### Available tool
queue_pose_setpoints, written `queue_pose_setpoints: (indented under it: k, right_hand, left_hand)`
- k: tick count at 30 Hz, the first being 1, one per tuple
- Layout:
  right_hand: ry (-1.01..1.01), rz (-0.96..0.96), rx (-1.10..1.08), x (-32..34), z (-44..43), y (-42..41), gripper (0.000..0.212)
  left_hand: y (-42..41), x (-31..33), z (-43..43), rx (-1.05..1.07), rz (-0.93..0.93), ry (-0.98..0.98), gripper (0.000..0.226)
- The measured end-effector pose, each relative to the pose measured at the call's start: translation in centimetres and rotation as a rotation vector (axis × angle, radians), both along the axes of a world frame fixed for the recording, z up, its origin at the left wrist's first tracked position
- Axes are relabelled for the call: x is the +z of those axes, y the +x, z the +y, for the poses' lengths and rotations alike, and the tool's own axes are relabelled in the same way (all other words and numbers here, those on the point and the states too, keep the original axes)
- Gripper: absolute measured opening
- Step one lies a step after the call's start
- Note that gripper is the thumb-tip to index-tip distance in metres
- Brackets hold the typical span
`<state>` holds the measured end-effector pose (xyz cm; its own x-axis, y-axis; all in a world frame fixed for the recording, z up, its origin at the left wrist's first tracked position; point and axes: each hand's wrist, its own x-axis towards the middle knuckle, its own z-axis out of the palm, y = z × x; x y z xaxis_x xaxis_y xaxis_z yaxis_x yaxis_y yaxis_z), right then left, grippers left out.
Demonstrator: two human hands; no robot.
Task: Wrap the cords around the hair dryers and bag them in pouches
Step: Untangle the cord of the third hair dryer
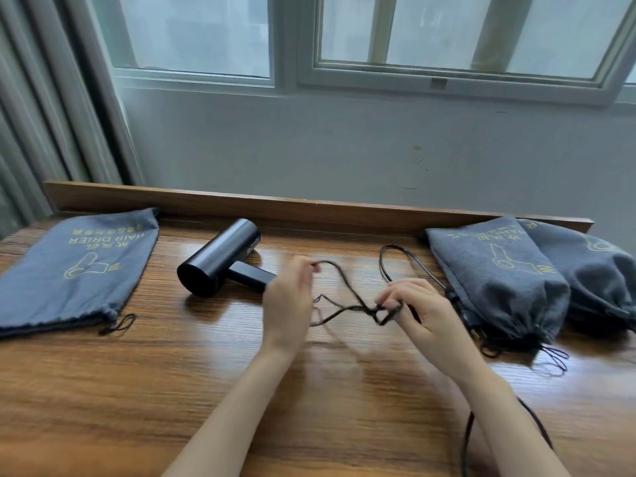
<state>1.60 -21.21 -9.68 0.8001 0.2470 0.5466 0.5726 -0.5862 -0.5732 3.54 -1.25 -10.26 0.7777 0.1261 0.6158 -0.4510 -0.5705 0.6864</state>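
Observation:
A black hair dryer (218,258) lies on its side on the wooden table (172,373), handle pointing right. Its thin black cord (347,290) is lifted off the table between my hands. My left hand (289,297) pinches the cord near the dryer's handle. My right hand (413,304) grips a bunched part of the cord to the right. A loop of cord (389,259) lies behind my right hand, and the plug (468,318) rests against a filled pouch. An empty flat grey pouch (75,266) lies at the left.
Two filled, drawn-shut grey pouches (499,280) (599,277) sit at the right against the table's raised wooden back rail (309,208). Another stretch of black cord (468,438) hangs at the front right edge. A wall and a window stand behind; curtains hang at the left.

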Motion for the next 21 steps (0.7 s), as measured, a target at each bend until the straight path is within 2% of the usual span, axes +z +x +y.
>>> queue_pose_setpoints:
  k: [3, 6, 7, 8, 10, 11, 13, 15, 17, 19, 21]
  right_hand:
    - [-0.062, -0.006, 0.009, -0.2, -0.5, 0.0, 0.027]
    - [-0.077, 0.017, -0.038, -0.2, -0.9, -0.1, 0.018]
    - [-0.065, 0.042, -0.043, -0.2, -0.8, -0.2, 0.016]
    - [-0.035, 0.095, -0.044, -0.2, -0.7, -0.3, 0.017]
    - [0.071, 0.268, -0.023, 0.0, 0.0, -0.6, 0.022]
    - [0.127, 0.342, -0.011, 0.1, 0.4, -0.8, 0.022]
    - [0.19, 0.414, 0.01, 0.5, 0.8, -1.2, 0.024]
    - [0.21, 0.424, 0.024, 0.6, 0.9, -1.4, 0.028]
    - [0.224, 0.414, 0.01, 0.6, 0.8, -1.4, 0.028]
    - [0.235, 0.385, 0.003, 0.8, 0.9, -1.5, 0.027]
    - [0.222, 0.369, 0.013, 0.8, 0.9, -1.5, 0.028]
  left_hand:
    - [1.0, -0.1, 1.6, 0.004, 0.226, -0.314, 0.024]
    - [1.8, 0.1, 2.6, 0.039, 0.39, -0.891, 0.029]
    - [1.9, 0.1, 3.0, 0.076, 0.411, -0.991, 0.029]
    - [1.9, 0.2, 3.3, 0.096, 0.412, -0.953, 0.028]
    - [1.3, 0.1, 2.9, 0.101, 0.377, -0.656, 0.024]
    - [0.9, -0.1, 2.5, 0.108, 0.342, -0.452, 0.03]
    - [0.4, -1.0, 1.5, 0.187, 0.135, -0.02, 0.06]
    - [-0.1, -1.2, 0.6, 0.169, -0.11, 0.306, 0.076]
    - [-0.9, -1.0, -0.5, -0.032, -0.271, 0.559, 0.069]
    - [-1.6, -1.2, -1.9, -0.228, -0.288, 0.791, 0.057]
    - [-1.6, -1.6, -2.5, -0.28, -0.249, 0.829, 0.055]
